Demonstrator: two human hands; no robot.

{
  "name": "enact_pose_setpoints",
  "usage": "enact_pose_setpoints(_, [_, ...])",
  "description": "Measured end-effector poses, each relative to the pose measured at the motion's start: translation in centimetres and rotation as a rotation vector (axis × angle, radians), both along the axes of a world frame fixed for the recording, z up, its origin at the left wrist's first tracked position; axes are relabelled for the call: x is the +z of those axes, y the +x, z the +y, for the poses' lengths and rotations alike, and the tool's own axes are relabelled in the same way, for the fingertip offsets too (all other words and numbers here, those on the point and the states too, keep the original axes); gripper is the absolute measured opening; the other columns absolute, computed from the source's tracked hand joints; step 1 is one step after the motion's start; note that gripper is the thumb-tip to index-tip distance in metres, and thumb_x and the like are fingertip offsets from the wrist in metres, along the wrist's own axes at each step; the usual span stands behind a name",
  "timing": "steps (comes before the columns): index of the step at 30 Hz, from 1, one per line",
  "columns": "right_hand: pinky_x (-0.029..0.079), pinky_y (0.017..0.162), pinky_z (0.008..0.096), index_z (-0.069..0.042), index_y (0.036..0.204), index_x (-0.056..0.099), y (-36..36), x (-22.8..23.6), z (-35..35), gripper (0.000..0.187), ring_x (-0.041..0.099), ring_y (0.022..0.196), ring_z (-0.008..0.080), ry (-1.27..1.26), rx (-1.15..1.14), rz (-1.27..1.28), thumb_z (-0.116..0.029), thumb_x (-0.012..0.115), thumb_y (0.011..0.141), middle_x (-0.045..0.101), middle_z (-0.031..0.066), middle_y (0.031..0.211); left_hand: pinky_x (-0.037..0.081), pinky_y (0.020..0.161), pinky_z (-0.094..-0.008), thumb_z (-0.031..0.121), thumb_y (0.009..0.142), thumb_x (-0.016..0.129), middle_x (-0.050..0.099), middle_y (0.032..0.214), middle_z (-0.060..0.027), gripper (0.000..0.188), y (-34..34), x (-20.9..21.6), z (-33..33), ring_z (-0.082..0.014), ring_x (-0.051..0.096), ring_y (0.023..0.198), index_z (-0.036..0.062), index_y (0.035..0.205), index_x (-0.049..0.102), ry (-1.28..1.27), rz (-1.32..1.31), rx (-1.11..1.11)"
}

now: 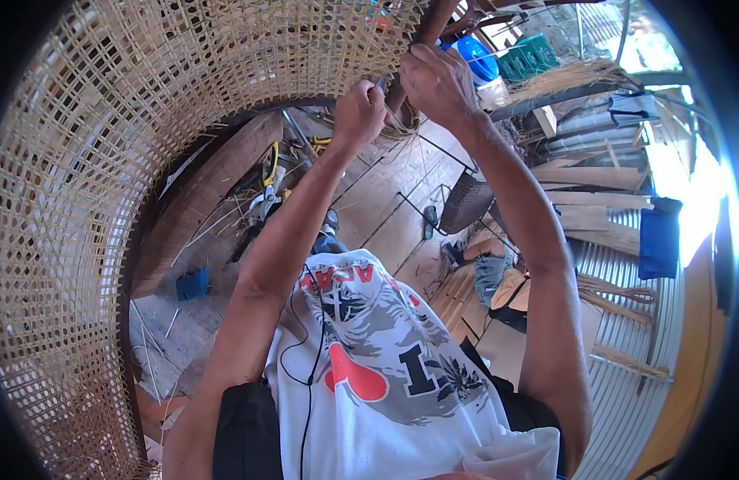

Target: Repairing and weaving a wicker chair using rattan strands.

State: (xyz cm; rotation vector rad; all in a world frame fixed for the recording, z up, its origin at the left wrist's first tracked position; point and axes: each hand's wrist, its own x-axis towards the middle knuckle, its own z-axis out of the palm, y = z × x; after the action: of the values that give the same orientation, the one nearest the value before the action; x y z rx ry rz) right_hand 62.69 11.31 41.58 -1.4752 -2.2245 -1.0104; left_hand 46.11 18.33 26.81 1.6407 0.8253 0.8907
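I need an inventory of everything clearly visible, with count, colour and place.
Woven panel: one, tan, left
Small tool: one, grey, top centre
Round container: one, blue, top
Crate: one, green, upper right
Fibres: many, straw, upper right
Planks: several, brown, right
Corrugated sheeting: count unclear, silver, right
Large hanging cloth: one, blue, right
Woven seat: one, brown, centre right
Sandal: one, dark, centre
Co-worker: one, bluish shorts, centre right
Shirt: one, white, bottom
Left hand: one, bare, top
Right hand: one, bare, top
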Motion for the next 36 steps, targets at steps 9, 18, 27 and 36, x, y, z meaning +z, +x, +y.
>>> enact_pose_setpoints(9, [0.063,0.091,0.0508,-0.011,0.107,0.085,-0.4,0.5,-0.3,0.011,0.085,0.105,0.0317,-0.05,-0.024,-0.026,-0.02,0.09,0.107,0.082,0.0075,0.115,0.07,0.067,-0.0377,0.025,0.135,0.072,0.095,0.104,-0.0126,0.028,2.6,-2.8,-1.0,-0.0176,0.087,0.071,-0.0004,0.13,0.082,-0.156,-0.359,0.064])
enact_pose_setpoints(18, [0.065,0.098,0.0535,-0.008,0.106,0.085,0.4,2.5,1.4,0.011,0.086,0.111,0.0353,-0.207,0.019,-0.101,-0.016,0.089,0.099,0.083,0.0098,0.112,0.072,0.075,-0.04,0.022,0.133,0.075,0.096,0.105,-0.0106,0.022,3.1,-4.1,-1.1,-0.0192,0.091,0.088,0.0028,0.131,0.085,0.052,-0.402,0.153])
enact_pose_setpoints(27, [0.067,0.102,0.0524,-0.015,0.115,0.093,-0.1,1.9,2.7,0.022,0.088,0.129,0.0304,-0.162,-0.099,-0.205,-0.016,0.087,0.095,0.087,0.0038,0.133,0.069,0.082,-0.0425,0.028,0.13,0.079,0.095,0.098,-0.0101,0.029,0.4,-2.3,-1.0,-0.0222,0.091,0.088,0.0021,0.122,0.089,0.061,-0.189,0.136])
enact_pose_setpoints(36, [0.066,0.104,0.0537,-0.012,0.121,0.091,1.3,1.5,2.7,0.024,0.084,0.127,0.0311,-0.136,-0.022,-0.178,-0.013,0.089,0.097,0.081,0.0063,0.13,0.074,0.086,-0.0453,0.031,0.123,0.078,0.092,0.081,-0.0136,0.035,-1.4,1.6,-1.0,-0.0304,0.095,0.081,0.0003,0.116,0.092,0.081,-0.01,0.041])
